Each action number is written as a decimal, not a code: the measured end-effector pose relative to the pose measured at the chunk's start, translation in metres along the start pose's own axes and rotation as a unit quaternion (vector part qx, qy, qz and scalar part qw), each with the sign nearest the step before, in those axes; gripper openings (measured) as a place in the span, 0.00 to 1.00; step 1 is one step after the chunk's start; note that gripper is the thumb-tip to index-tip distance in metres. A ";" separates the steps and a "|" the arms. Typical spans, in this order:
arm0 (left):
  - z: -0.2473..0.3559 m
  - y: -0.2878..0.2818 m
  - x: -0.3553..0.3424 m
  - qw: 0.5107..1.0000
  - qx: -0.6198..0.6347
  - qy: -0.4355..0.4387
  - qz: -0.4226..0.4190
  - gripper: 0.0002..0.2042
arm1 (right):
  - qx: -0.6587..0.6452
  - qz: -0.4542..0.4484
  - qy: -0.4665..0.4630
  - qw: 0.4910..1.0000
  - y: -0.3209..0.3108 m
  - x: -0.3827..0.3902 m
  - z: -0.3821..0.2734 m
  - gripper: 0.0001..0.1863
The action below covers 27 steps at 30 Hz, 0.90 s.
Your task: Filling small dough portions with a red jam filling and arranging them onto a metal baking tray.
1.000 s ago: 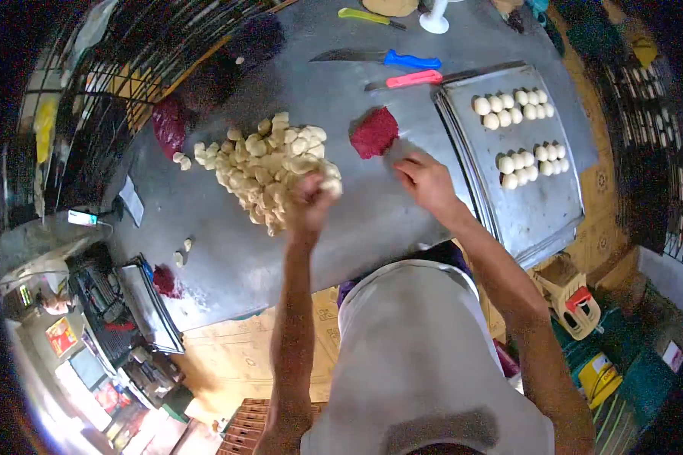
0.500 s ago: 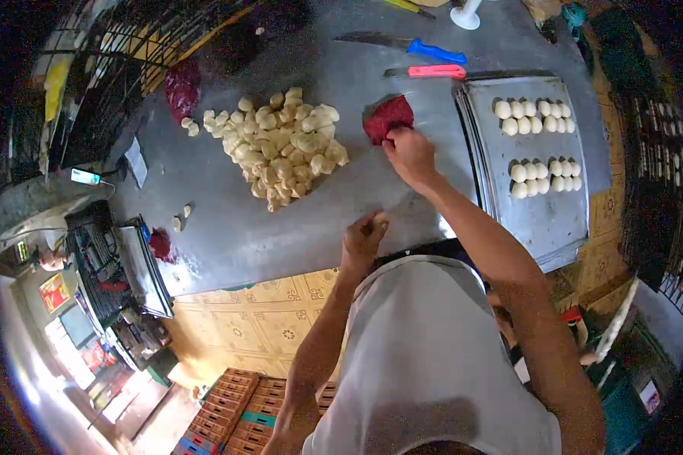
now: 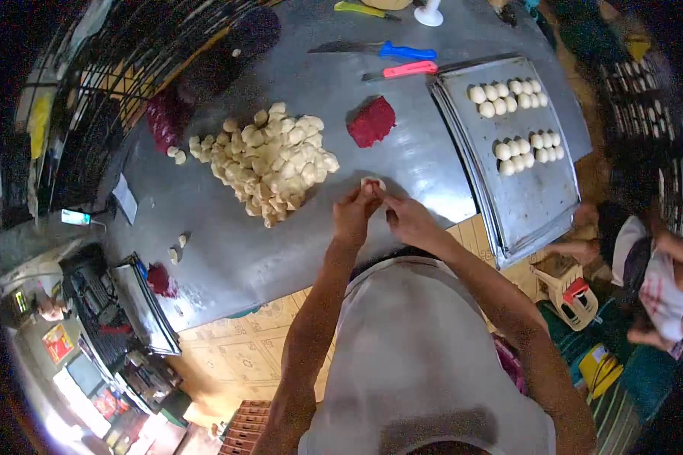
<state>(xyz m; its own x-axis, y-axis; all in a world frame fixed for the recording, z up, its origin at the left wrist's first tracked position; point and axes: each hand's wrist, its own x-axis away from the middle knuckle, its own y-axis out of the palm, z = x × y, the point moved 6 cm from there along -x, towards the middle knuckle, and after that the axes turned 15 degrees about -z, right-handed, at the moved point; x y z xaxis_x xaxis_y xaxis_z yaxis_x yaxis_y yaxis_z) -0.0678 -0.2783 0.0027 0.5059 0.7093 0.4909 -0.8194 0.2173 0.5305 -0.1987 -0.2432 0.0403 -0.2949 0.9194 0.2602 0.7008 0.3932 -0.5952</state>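
Note:
Close to the table's near edge, my left hand (image 3: 350,218) grips a small pale dough piece (image 3: 369,181) with some red filling on it. My right hand (image 3: 416,221) meets it there, fingers curled and fingertips at the filling; its exact grip is small and partly hidden. A block of dark red filling (image 3: 372,121) lies on the metal table just beyond both hands. Left of that is a big heap of pale dough pieces (image 3: 273,163). To the right, rounded dough balls (image 3: 508,98) sit in grouped rows on a metal tray (image 3: 527,197).
Beyond the filling lie a blue-handled knife (image 3: 408,51), a pink-handled blade (image 3: 410,70) and a yellow-handled tool (image 3: 357,8). A white stand (image 3: 429,15) is at the far edge. A dark red bag (image 3: 163,121) sits far left. Another person (image 3: 664,288) is at the right.
My right hand has come back from the red block to the dough piece in my left hand. Red filling now shows on that piece. The view has shifted, and another person shows at the right.

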 end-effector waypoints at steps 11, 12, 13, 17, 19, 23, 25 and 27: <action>0.006 0.026 -0.006 0.978 -0.117 -0.030 -0.168 0.12 | -0.192 -0.008 0.083 0.978 -0.041 0.003 0.019 0.16; 0.004 0.021 -0.010 0.966 -0.214 -0.047 -0.140 0.12 | -0.192 -0.015 0.080 0.978 -0.043 0.003 0.016 0.16; 0.003 0.020 -0.012 0.942 -0.308 -0.066 -0.114 0.12 | -0.224 0.000 0.064 0.972 -0.048 0.007 0.015 0.16; 0.002 0.039 -0.010 0.909 -0.399 0.081 -0.082 0.12 | -0.251 0.056 0.081 0.963 -0.055 -0.005 0.032 0.13; -0.019 0.027 -0.015 0.989 -0.133 0.040 -0.055 0.13 | -0.164 0.041 0.024 0.985 -0.061 0.003 0.022 0.13; -0.030 0.024 -0.017 0.986 -0.163 0.000 -0.024 0.15 | -0.034 -0.029 -0.105 0.993 -0.067 0.007 0.017 0.15; -0.025 0.039 -0.017 0.953 -0.288 0.049 -0.074 0.13 | -0.012 -0.069 -0.057 0.996 -0.055 -0.001 0.050 0.15; -0.013 0.057 -0.017 0.920 -0.379 -0.003 -0.101 0.12 | 0.008 -0.102 0.000 0.995 -0.046 0.002 0.064 0.15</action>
<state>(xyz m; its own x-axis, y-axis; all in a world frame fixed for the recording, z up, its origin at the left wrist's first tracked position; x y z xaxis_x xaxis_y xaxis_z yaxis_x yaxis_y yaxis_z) -0.1265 -0.2691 0.0162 0.6684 0.6001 0.4395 -0.6600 0.7510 -0.0217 -0.2732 -0.2589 0.0191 -0.4292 0.8205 0.3775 0.6157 0.5716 -0.5424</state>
